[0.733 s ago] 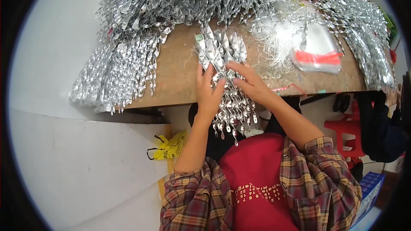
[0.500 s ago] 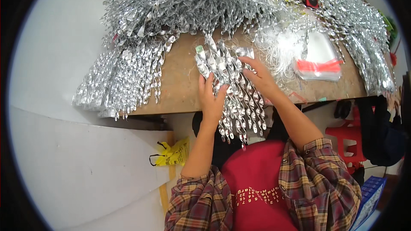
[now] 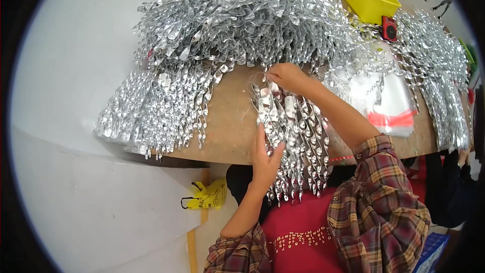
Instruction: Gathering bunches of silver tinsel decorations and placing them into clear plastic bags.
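A bunch of twisted silver foil strips [image 3: 295,136] hangs over the table's front edge in front of me. My left hand [image 3: 264,161] lies along the bunch's left side, fingers stretched out and thumb apart, touching the strips. Above the bunch's top end, my right hand [image 3: 287,78] is closed in a pinch by the front of the big silver pile [image 3: 247,17]. A small shiny bit and thin threads show under its fingertips; what exactly they grip is too small to make out.
More twisted strips [image 3: 161,108] drape over the table's left end, and another heap [image 3: 434,65] lies at right. Clear plastic bags [image 3: 396,101] with a red band lie right of my arm. Behind are a yellow bin [image 3: 371,0] and a red device [image 3: 389,29]. A yellow bag [image 3: 209,194] hangs below.
My right hand has left the bunch's right side and moved up to its top end, closing into a pinch. My left hand stays at the strips. The whole view has shifted downward.
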